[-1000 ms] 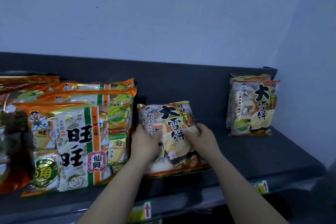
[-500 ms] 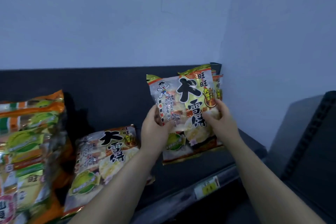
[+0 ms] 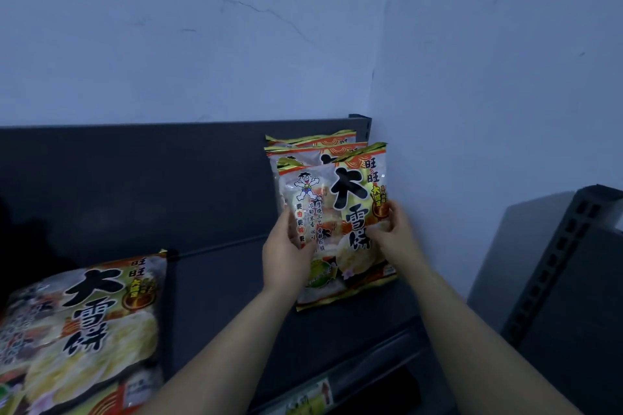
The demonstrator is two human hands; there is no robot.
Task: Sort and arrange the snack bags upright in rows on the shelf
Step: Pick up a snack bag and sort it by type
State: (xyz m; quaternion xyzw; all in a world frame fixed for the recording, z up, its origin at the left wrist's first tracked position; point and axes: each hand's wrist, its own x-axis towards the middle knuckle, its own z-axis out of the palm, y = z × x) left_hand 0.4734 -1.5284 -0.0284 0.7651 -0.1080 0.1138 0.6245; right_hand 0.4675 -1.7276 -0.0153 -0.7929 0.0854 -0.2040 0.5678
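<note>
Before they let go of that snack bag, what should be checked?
1. Both hands grip the front bag: ok, left hand and right hand pinch its sides.
2. Front bag upright, label outward: ok.
3. Same kind as the bags behind: ok.
4. Bottom edge resting on the shelf: cannot tell.
5. Left bag stood up: not ok, it lies back.
</note>
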